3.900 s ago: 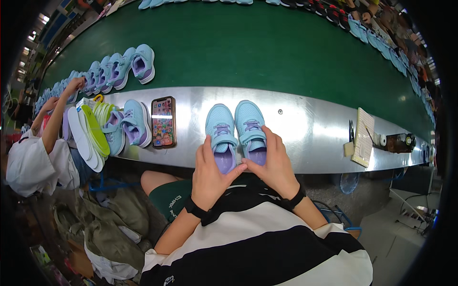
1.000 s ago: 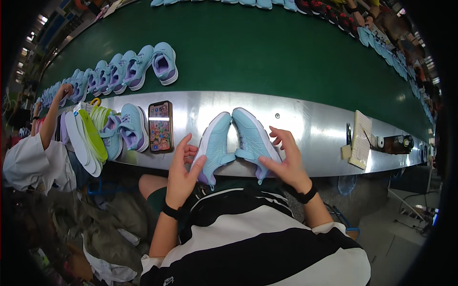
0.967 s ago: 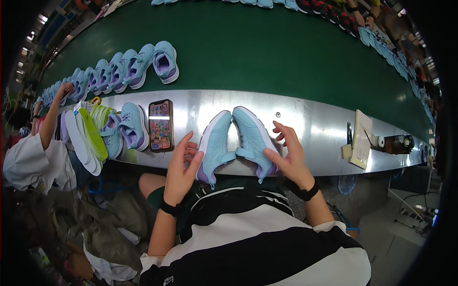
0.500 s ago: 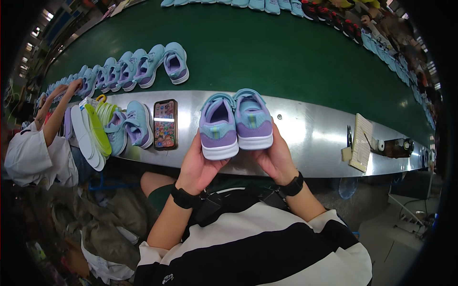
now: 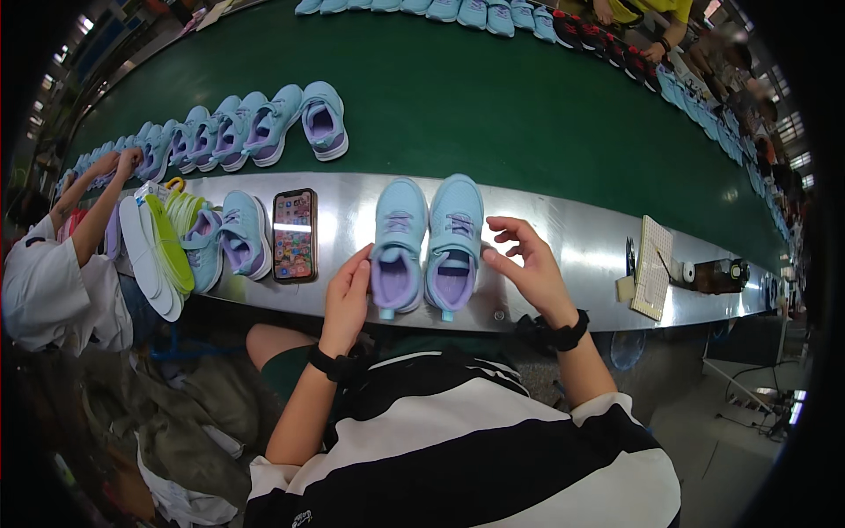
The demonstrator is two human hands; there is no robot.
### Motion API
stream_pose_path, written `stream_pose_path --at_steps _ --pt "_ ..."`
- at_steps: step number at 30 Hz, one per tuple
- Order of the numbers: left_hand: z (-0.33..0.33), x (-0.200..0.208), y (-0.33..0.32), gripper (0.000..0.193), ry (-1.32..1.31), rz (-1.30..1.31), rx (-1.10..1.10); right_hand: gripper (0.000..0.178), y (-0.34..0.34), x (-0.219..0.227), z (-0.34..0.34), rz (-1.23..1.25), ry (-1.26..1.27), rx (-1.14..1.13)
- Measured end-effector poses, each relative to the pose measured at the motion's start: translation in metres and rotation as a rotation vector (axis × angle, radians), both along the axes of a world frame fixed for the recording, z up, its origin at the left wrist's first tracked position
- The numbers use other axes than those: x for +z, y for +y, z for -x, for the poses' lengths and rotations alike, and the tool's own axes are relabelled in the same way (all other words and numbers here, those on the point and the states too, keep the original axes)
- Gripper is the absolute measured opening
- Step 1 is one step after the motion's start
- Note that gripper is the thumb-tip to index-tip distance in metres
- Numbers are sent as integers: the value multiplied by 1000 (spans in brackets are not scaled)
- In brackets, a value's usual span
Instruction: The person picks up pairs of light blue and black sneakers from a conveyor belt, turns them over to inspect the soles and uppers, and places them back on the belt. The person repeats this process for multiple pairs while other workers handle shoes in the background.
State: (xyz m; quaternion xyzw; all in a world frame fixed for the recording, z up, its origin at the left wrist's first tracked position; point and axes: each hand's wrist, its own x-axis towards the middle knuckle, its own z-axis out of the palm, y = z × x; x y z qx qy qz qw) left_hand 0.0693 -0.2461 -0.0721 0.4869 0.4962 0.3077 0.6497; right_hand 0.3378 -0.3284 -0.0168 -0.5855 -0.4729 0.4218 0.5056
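Two light-blue sneakers with lilac linings stand side by side on the metal table edge, the left sneaker (image 5: 400, 216) and the right sneaker (image 5: 458, 216), toes pointing away from me. Their heel tabs face me. My left hand (image 5: 348, 299) has its fingers stretched out against the outer side of the left sneaker, the tips touching it. Just off the right sneaker, my right hand (image 5: 532, 268) is open, fingers apart and slightly bent, with nothing in it.
A phone (image 5: 295, 236) lies left of the sneakers. Beyond it are another pair of sneakers (image 5: 239, 233) and white and lime insoles (image 5: 150, 255). A row of sneakers (image 5: 273, 123) lines the green belt (image 5: 528, 114). At left a co-worker's arms (image 5: 97, 224) reach over. A gridded pad (image 5: 653, 268) lies right.
The sneakers, held up heels toward me, now stand on the metal surface with their openings upward. My right hand has come off to the right; my left hand stays at the left sneaker.
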Motion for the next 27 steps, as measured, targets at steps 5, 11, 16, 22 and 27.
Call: stream_pose_path --at_steps 5,11,16,22,27 --pt "-7 -2 6 38 -177 -82 -158 32 34 22 7 -508 -1046 598" --pt "11 -5 16 31 66 -387 -128 9 85 42 22 -726 -1435 834" --pt "31 -14 13 23 148 -475 -89 20 121 75 33 -626 -1113 528" --pt "35 -28 19 22 34 -414 -66 27 266 93 83 -304 -632 89" --pt "37 -28 16 18 103 -510 -42 51 497 181 107 -340 -879 -329"
